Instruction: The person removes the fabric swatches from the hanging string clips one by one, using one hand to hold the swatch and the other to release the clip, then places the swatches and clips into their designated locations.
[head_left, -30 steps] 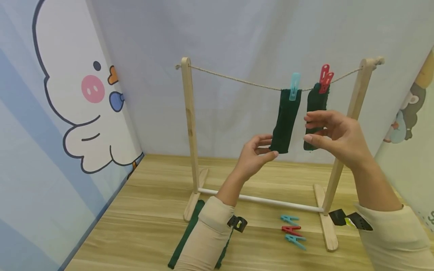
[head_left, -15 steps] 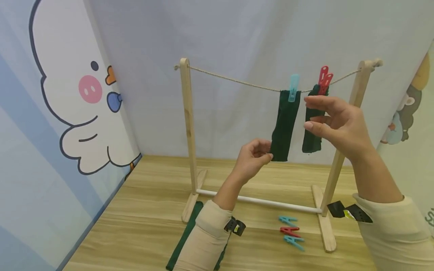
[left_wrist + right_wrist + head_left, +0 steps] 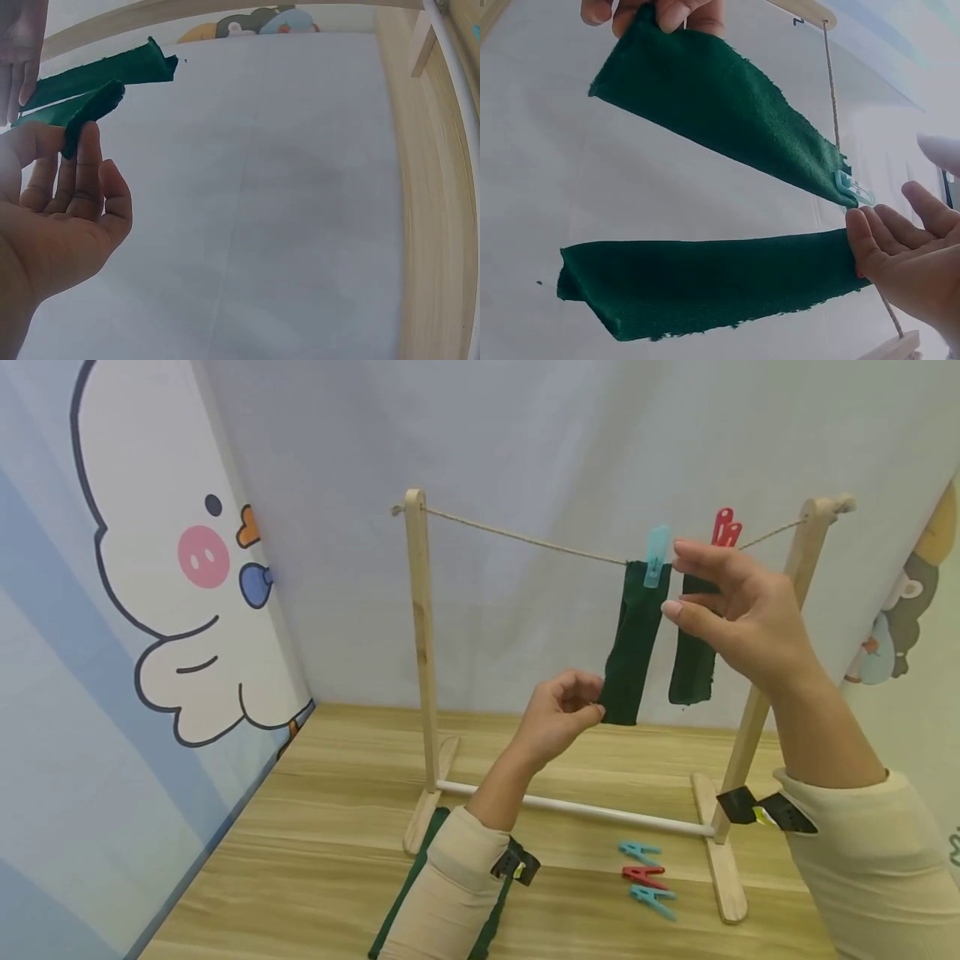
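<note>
Two dark green cloth strips hang from a rope line (image 3: pixel 525 537). A light-blue clothespin (image 3: pixel 657 556) clips the top of the left strip (image 3: pixel 633 643); two red clothespins (image 3: pixel 726 529) stand at the top of the right strip (image 3: pixel 692 672). My left hand (image 3: pixel 555 717) pinches the left strip's bottom corner between thumb and fingers, as the right wrist view shows on that strip (image 3: pixel 697 105). Just right of the blue clothespin, my right hand (image 3: pixel 753 614) is raised with thumb and fingers parted and nothing held. It hides the upper part of the right strip.
A wooden frame with a left post (image 3: pixel 420 635), a right post (image 3: pixel 806 556) and a white crossbar (image 3: pixel 585 807) carries the rope. Two blue clothespins and a red clothespin (image 3: pixel 642 875) lie on the table (image 3: pixel 285 860). Another green cloth (image 3: pixel 408 885) lies partly under the left sleeve.
My right hand has risen from beside the strips' lower half to the height of the blue clothespin. The left hand has closed on the left strip's corner, which hangs a little lower.
</note>
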`<state>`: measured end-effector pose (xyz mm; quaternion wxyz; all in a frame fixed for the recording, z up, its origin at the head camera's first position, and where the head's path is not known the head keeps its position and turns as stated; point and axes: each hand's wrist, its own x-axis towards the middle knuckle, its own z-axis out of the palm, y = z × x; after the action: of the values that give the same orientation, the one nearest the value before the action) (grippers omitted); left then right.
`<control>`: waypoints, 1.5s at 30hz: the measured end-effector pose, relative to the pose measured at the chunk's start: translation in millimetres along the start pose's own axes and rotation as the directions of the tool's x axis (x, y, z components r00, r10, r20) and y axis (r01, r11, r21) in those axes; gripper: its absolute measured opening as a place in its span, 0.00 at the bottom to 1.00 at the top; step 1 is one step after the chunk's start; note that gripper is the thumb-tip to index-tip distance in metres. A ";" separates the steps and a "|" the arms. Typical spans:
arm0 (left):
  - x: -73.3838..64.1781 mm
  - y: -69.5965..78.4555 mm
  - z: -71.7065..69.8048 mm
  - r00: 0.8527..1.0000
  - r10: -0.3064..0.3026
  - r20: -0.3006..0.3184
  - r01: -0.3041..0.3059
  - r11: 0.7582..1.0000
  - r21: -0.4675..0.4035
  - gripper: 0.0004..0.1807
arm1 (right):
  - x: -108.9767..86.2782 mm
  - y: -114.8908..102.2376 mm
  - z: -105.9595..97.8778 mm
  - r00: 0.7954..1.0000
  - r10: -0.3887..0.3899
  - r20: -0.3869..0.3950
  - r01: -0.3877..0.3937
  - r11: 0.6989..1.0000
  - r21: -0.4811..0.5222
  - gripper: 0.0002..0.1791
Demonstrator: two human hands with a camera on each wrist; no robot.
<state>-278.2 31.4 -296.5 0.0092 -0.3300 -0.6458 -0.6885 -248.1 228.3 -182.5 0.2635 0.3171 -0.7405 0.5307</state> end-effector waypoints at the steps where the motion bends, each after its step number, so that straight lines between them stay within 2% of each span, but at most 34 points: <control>1: 0.8 -3.1 -0.3 1.000 0.003 0.006 -0.003 1.000 0.002 0.10 | 2.1 -0.9 0.1 1.000 0.003 -0.002 -0.003 1.000 -0.029 0.27; 4: 4.3 -14.0 -0.7 1.000 0.010 0.022 -0.010 1.000 -0.004 0.10 | 7.9 -4.2 0.2 0.999 0.037 0.000 -0.037 0.990 -0.137 0.26; 7: 6.8 -21.3 -0.8 0.999 0.022 0.034 -0.022 1.000 -0.006 0.10 | 12.8 -8.6 1.3 0.994 0.107 0.007 -0.103 0.972 -0.210 0.27; 15: 5.8 -25.3 -0.6 0.999 0.021 0.042 -0.021 1.000 -0.010 0.11 | 23.7 -14.9 3.1 0.969 0.246 0.029 -0.233 0.946 -0.227 0.32; 22: 4.4 -25.7 0.1 0.999 0.000 0.034 0.000 1.000 -0.004 0.10 | 34.3 -20.5 4.3 0.920 0.383 0.088 -0.346 0.895 -0.281 0.37; 25: 3.9 -26.4 -0.5 0.999 0.002 0.033 -0.002 1.000 -0.013 0.10 | 37.2 -22.7 5.0 0.908 0.410 0.088 -0.372 0.884 -0.285 0.36; 34: 2.9 -26.2 -2.8 0.999 0.013 0.042 -0.011 0.999 -0.035 0.09 | 39.3 -22.8 5.3 0.914 0.406 0.020 -0.389 0.887 -0.249 0.31; 41: 1.6 -25.7 -4.0 0.999 -0.008 0.046 0.011 0.997 -0.070 0.09 | 34.2 -17.0 4.0 0.935 0.353 -0.037 -0.345 0.879 -0.329 0.26; 45: -1.8 -19.4 -4.6 0.999 -0.005 0.053 0.009 0.996 -0.088 0.09 | 31.2 -14.5 3.4 0.941 0.331 -0.064 -0.331 0.871 -0.362 0.24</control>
<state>-287.4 29.7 -314.3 -0.0247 -0.3458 -0.6160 -0.7074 -258.1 215.7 -151.9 0.2233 0.1306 -0.8700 0.4197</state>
